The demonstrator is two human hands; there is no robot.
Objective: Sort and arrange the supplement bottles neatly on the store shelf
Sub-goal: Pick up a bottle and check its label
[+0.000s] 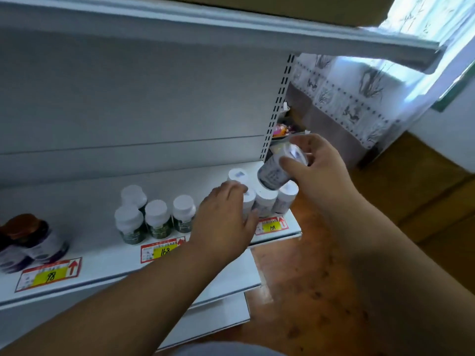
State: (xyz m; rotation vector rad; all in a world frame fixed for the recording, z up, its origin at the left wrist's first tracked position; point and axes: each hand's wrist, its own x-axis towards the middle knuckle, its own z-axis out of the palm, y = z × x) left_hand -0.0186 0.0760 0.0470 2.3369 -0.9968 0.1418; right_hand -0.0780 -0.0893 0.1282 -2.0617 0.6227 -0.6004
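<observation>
My right hand (318,173) grips a white-capped bottle (276,170) with a grey label, tilted in the air above the shelf's right end. Below it, several white-capped bottles (264,201) stand in a tight group at the right corner of the white shelf (90,260). My left hand (223,222) wraps around the left front bottle of that group, which it mostly hides. Left of the hand stand several white-capped bottles with dark green labels (156,219). At the far left are brown-capped purple-labelled bottles (30,240).
Red and yellow price tags (48,274) line the shelf's front edge. An upper shelf (231,29) overhangs the scene. A slotted upright (277,104) marks the shelf's right end. Lower shelves (226,304) jut out below. Beyond lie a brown floor (321,278) and a patterned curtain (359,98).
</observation>
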